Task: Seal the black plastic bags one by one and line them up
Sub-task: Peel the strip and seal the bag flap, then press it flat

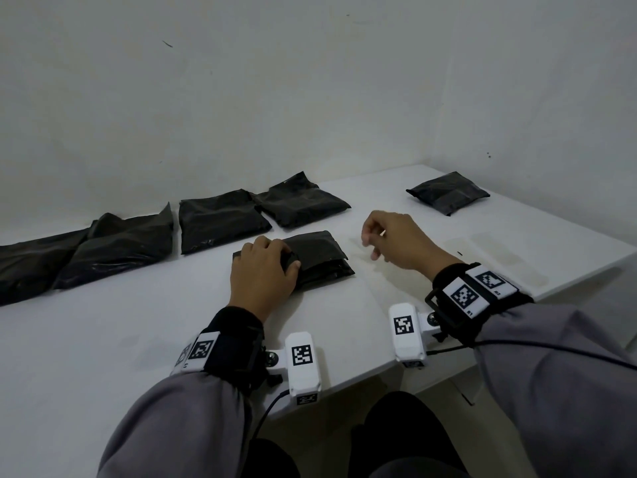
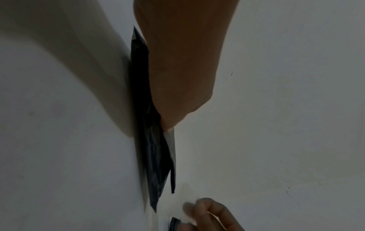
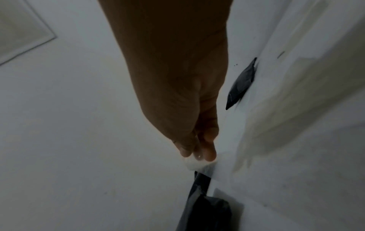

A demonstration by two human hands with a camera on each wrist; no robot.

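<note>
A black plastic bag [image 1: 320,253] lies flat on the white table [image 1: 138,339] in front of me, its flap folded over. My left hand [image 1: 272,260] lies on the bag's left part, fingers curled onto the fold and thumb tucked at its edge; the left wrist view shows the left hand [image 2: 177,70] on this bag [image 2: 156,164]. My right hand [image 1: 374,241] hovers just right of the bag, fingers bent. In the right wrist view its fingertips [image 3: 197,150] pinch a whitish peel-off strip [image 3: 197,163] just above the bag [image 3: 207,211].
Several black bags lie in a row along the back wall, from the far left one [image 1: 27,267] to the rightmost one [image 1: 300,201]. One more bag [image 1: 448,193] lies alone at the far right. Pale translucent strips [image 1: 496,257] lie near the table's right edge.
</note>
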